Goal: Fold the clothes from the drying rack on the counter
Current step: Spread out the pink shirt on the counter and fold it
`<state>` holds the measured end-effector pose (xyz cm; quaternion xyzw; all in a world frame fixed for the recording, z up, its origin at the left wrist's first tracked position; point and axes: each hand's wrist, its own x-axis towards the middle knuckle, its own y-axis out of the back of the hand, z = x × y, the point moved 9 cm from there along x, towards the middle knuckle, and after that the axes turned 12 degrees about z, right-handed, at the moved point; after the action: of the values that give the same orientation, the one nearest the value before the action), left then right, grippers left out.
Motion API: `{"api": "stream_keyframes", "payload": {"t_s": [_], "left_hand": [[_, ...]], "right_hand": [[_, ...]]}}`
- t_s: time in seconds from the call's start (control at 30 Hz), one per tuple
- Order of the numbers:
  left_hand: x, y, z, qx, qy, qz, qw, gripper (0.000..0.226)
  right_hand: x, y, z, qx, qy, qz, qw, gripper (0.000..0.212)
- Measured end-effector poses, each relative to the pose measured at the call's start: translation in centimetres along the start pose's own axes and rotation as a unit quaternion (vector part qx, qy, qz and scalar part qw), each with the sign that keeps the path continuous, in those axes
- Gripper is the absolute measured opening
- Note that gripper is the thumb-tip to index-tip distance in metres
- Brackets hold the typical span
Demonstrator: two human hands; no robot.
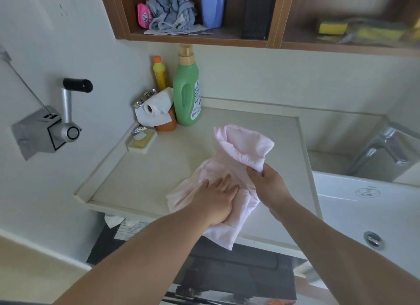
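A pale pink garment (241,152) lies on the cream counter (141,172), its near end hanging over the front edge. My left hand (216,200) presses flat on the lower part of the cloth with straight fingers. To its right, my right hand (266,184) grips an edge of the upper part and holds it lifted, so the cloth is doubled over above the counter.
A green detergent bottle (187,88), a yellow bottle (160,72), a toilet roll (152,110) and a soap dish (142,142) crowd the counter's back left corner. A white sink (363,213) with a tap (384,145) lies right. A wooden shelf (204,37) hangs overhead.
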<state>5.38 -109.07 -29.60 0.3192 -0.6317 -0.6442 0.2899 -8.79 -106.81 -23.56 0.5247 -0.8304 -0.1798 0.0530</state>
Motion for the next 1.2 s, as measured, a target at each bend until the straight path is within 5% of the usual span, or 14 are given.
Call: {"api": "stream_keyframes", "payload": {"t_s": [0.17,0.23,0.33,0.43,0.53,0.67,0.93,1.07,1.2], "left_hand": [[-1.5,4.2,-0.1,0.031,0.065,0.165,0.984,0.047],[-3.0,4.4,1.0,0.009,0.047,0.139,0.989,0.06],[-4.5,1.4,1.5,-0.048,0.039,-0.011,0.998,0.074],[-3.9,0.1,1.0,-0.036,-0.007,-0.053,0.998,0.074],[-2.9,0.8,0.3,0.016,-0.054,-0.026,0.998,0.068],[-3.2,3.0,0.2,0.045,-0.009,0.098,0.994,0.075],[-4.5,0.3,1.8,0.009,-0.025,0.109,0.994,0.085],[-4.6,1.5,0.6,-0.124,0.018,0.102,0.987,0.065],[-4.5,2.9,-4.4,-0.353,0.226,0.103,0.902,0.023]], "right_hand": [[-0.5,-0.3,-0.2,-0.001,0.021,-0.008,1.0,0.018],[-0.5,-0.2,-0.4,0.008,0.018,-0.001,1.0,0.019],[-0.7,-0.2,-0.8,0.01,0.029,0.006,1.0,0.02],[-1.1,-0.2,-1.3,-0.02,0.059,0.014,0.998,0.02],[-1.3,0.8,-1.7,-0.076,0.118,0.052,0.989,0.022],[-1.4,2.1,-1.8,-0.118,0.192,0.104,0.969,0.016],[-1.5,-0.8,0.1,-0.16,0.178,0.123,0.963,0.048],[-3.2,-4.1,-1.3,-0.189,0.217,0.118,0.95,0.05],[-4.0,-8.6,1.1,-0.359,0.283,-0.013,0.889,0.055]]}}
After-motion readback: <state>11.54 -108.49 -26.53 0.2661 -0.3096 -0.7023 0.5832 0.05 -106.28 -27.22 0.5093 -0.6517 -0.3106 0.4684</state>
